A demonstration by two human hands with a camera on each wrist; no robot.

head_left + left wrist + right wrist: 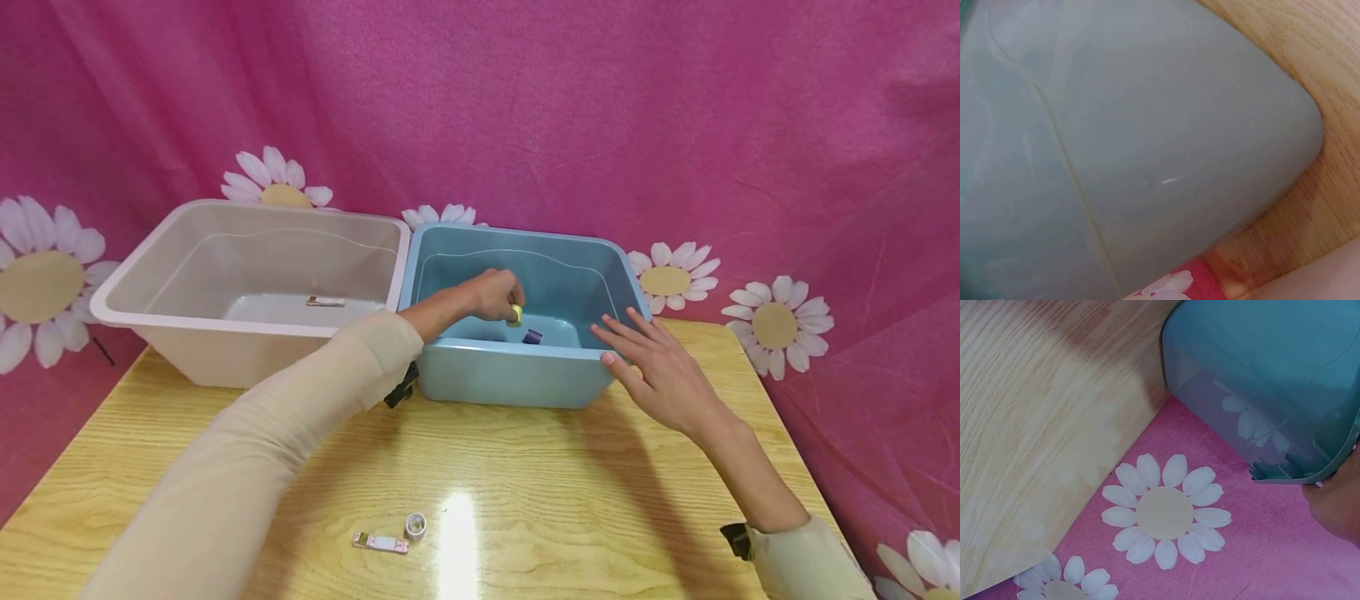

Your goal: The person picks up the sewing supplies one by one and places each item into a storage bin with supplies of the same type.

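Note:
In the head view my left hand (493, 295) reaches over the front rim into the blue bin (510, 375), pinching a small yellow object (515, 315) whose kind is too small to tell. Below it, a small dark purple cylinder (532, 337) lies on the bin floor. My right hand (662, 371) has its fingers spread at the bin's right front corner. Part of that hand (1341, 500) shows by the bin's rim in the right wrist view. A bin wall (1166, 125) fills most of the left wrist view, and the left hand's fingers are out of sight there.
A pale pinkish bin (225, 354) stands against the blue one's left side, with a folded measuring tape (326, 302) inside. Nearer me on the wooden table (525, 467) lie another folded measuring tape (381, 543) and a small white round piece (416, 525). A pink flowered cloth (525, 108) hangs behind.

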